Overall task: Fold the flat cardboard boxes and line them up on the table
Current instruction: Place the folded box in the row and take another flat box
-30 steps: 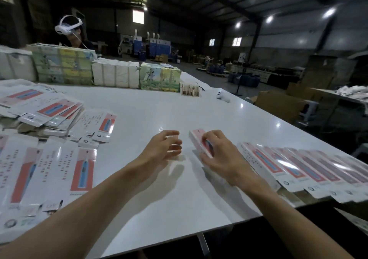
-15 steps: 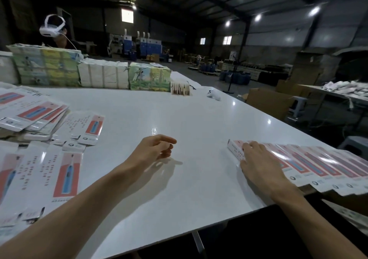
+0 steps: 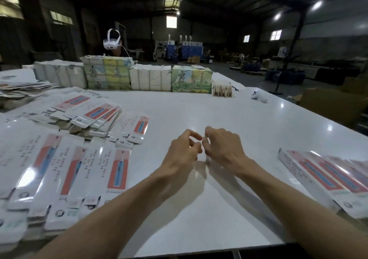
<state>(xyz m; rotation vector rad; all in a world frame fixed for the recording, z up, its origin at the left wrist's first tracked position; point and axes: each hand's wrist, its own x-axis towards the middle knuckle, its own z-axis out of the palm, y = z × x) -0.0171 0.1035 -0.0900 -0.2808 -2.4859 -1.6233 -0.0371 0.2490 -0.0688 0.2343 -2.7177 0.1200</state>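
Observation:
Flat white cardboard boxes with a red panel lie in stacks [image 3: 65, 171] on the left of the white table [image 3: 209, 109], with a looser heap [image 3: 93, 115] behind them. A row of folded boxes [image 3: 326, 177] lines the right front edge. My left hand [image 3: 182, 151] and my right hand [image 3: 223, 147] hover side by side over the bare middle of the table, fingertips almost touching. Both have loosely curled fingers and hold nothing.
Bundles of wrapped packs [image 3: 151, 78] stand in a row across the far side of the table. A small box of sticks [image 3: 221, 89] and a white controller [image 3: 258, 97] lie at the far right. A person with a white headset [image 3: 112, 41] stands behind the bundles.
My right hand has left the row of folded boxes and moved left to meet my left hand at the table's middle. The view has swung left, bringing the flat stacks closer.

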